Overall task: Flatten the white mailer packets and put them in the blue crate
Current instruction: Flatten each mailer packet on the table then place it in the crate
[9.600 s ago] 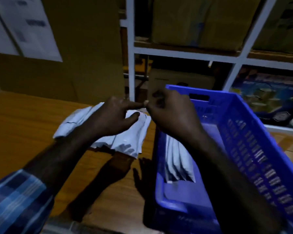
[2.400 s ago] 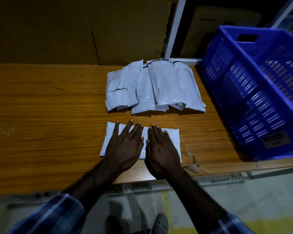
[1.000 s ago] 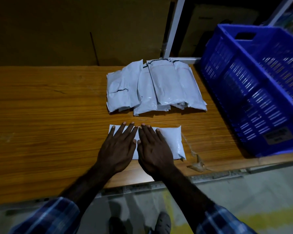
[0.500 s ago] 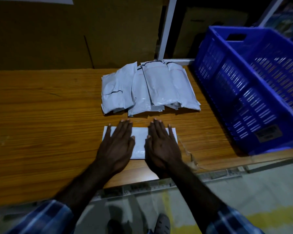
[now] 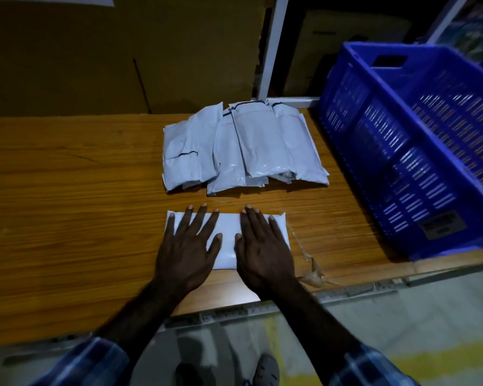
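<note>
On my feed the long brown wood-grain table [image 5: 67, 196] ran across the whole view, its left stretch bare. Behind it stood a large tan cardboard sheet [image 5: 117, 57] leaning upright. Moving right, my left hand [image 5: 187, 246] lay palm down with its fingers [image 5: 183, 221] spread wide, pressing the left half of a flat white rectangular plastic mailer packet [image 5: 227, 240] that sat near the table's front edge; it gripped nothing, only bore down flat. Beyond that packet, toward the back of the table, lay an overlapping heap of puffy white plastic mailer packets [image 5: 243, 149], apart from the one under my palms and apart from the crate. My right hand [image 5: 264, 246] rested just beside the left, also flat and open, its fingers closer together, covering the packet's right half, with the packet's right end showing past the little finger. A crumpled scrap of clear plastic film [image 5: 313, 274] lay at the table's edge just right of that hand. A white metal shelf post [image 5: 272, 48] rose behind the heap. At far right the blue slotted plastic crate [image 5: 402, 151] stood on the table corner, tilted in my wide view; I could not see any packet inside it. Blue checked sleeves [image 5: 95, 363] showed at the bottom.
</note>
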Motion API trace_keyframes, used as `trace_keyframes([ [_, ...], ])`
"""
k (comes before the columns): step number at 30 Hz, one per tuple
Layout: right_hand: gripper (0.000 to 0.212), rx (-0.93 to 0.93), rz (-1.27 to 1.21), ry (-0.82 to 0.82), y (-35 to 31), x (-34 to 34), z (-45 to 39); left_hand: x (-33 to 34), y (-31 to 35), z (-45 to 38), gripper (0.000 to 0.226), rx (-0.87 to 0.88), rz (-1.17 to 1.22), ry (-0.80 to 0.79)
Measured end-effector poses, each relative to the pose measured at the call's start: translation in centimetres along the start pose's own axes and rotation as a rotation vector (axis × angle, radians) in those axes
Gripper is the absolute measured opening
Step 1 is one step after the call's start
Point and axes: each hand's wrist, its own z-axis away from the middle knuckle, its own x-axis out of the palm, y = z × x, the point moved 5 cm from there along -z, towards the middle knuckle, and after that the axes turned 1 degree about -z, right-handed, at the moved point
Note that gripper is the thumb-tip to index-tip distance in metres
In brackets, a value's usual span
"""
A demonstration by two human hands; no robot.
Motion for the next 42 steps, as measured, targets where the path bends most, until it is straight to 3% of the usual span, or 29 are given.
trace_keyframes([
  [6,0.063,0.116,0.044,-0.009,4.3,-1.7,1.0,-1.2,-4.2,1.8,0.069,-0.107,0.059,-0.001],
  [11,0.058,-0.022,-0.06,-0.008,-1.2,-0.8,0.1,-1.8,1.6,0.2,0.058,0.054,0.039,0.032],
  [16,0.056,-0.069,-0.057,-0.029,-1.0,-0.1,0.7,0.0,1.9,0.2,0.057,0.077,0.036,-0.03],
  [21,0.064,0.151,-0.022,-0.061,3.7,-1.3,1.9,-0.3,-1.6,1.2,0.069,-0.02,0.104,-0.039],
  [24,0.065,0.137,-0.025,-0.09,4.6,-2.6,1.9,-1.3,-4.1,1.9,0.073,-0.028,0.203,-0.023],
  [26,0.052,0.11,-0.068,0.041,4.1,-4.9,1.2,-3.1,-5.4,1.9,0.065,-0.023,0.222,0.064],
  [28,0.035,0.177,-0.167,0.16,4.0,-6.8,0.2,-5.1,-5.5,1.3,0.051,0.049,0.229,0.255],
  [30,0.036,0.178,-0.224,0.052,3.5,-7.0,-1.1,-6.3,-4.8,0.4,0.04,0.142,0.271,0.375],
  [32,0.05,0.087,-0.214,-0.14,2.7,-6.1,-2.3,-6.0,-3.8,-0.6,0.046,0.219,0.269,0.276],
  [34,0.058,0.045,-0.174,-0.303,2.3,-5.3,-3.0,-4.4,-3.4,-1.3,0.069,0.239,0.206,0.093],
  [37,0.056,0.031,-0.137,-0.338,2.2,-4.9,-3.7,-2.8,-3.7,-1.7,0.097,0.206,0.166,-0.054],
  [42,0.069,0.011,-0.07,-0.389,2.6,-5.0,-4.6,-3.7,-4.0,-3.1,0.115,0.161,0.145,-0.127],
])
